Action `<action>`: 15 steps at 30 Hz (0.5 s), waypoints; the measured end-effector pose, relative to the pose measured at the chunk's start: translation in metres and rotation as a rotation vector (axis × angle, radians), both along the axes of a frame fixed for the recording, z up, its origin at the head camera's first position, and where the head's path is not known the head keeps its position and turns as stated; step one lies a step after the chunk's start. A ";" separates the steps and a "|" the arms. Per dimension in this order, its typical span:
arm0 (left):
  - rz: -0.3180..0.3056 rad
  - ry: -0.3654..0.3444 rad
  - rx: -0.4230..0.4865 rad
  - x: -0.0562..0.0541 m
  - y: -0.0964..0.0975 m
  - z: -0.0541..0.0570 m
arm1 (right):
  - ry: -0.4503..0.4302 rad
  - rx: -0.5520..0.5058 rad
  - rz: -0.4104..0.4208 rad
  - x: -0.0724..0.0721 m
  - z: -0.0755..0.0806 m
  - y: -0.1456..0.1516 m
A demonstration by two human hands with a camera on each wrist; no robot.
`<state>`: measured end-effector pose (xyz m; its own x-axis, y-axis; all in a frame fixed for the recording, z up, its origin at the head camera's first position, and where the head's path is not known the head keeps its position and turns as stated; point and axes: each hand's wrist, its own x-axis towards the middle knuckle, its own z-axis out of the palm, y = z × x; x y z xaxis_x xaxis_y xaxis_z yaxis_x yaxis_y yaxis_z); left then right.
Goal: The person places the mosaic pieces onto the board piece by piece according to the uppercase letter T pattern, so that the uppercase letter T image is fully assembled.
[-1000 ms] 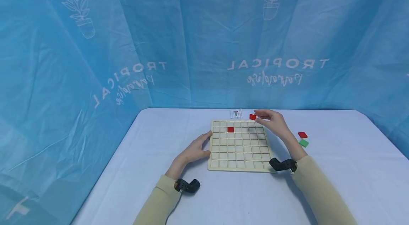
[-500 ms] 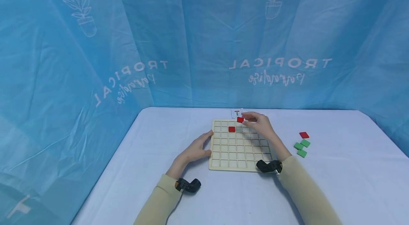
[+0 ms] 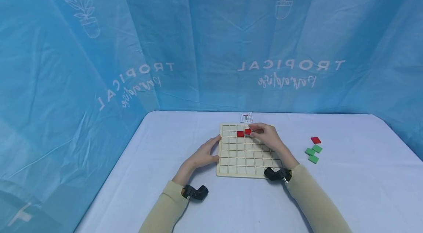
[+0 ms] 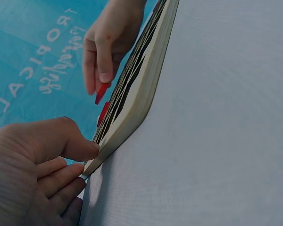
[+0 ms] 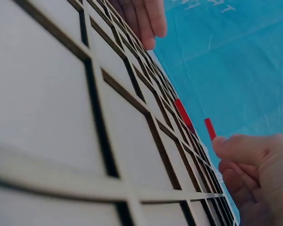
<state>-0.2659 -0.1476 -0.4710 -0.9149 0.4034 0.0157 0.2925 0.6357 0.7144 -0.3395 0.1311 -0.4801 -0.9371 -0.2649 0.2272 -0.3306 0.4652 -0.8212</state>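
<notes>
A pale square grid board (image 3: 241,161) lies on the table, divided into raised-edged cells. Between thumb and fingers, my right hand (image 3: 266,137) pinches a red square tile (image 3: 248,131) over the upper part of the board. That tile is tilted and just above the surface in the right wrist view, apart from the grid. To its left a second red tile (image 3: 240,133) sits in a cell of the second row. My left hand (image 3: 201,156) touches the board's left edge with thumb and fingers spread; the left wrist view shows its thumb (image 4: 85,143) against the rim.
A small printed card (image 3: 246,117) with a red and green T-like pattern lies behind the board. Right of the board are a loose red tile (image 3: 315,140) and several green tiles (image 3: 313,159). A blue curtain (image 3: 211,42) hangs behind the white table.
My right hand has carried the red tile leftward, then down toward the cell right of the placed one. Green tiles the right arm covered now show. The left hand stays at the board's edge.
</notes>
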 end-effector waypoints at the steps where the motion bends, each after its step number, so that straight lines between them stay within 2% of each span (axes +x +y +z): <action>1: 0.001 0.000 0.002 0.000 0.000 0.000 | 0.002 0.005 0.002 0.000 -0.001 0.000; 8: -0.002 0.006 0.004 0.000 0.000 0.001 | 0.067 0.071 0.008 -0.001 -0.006 -0.001; 15: -0.008 0.011 0.018 0.001 0.000 0.000 | 0.086 0.128 0.003 0.000 -0.005 -0.003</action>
<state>-0.2651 -0.1475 -0.4706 -0.9113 0.4105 0.0330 0.3057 0.6205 0.7222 -0.3392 0.1277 -0.4849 -0.9148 -0.3000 0.2704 -0.3986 0.5632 -0.7239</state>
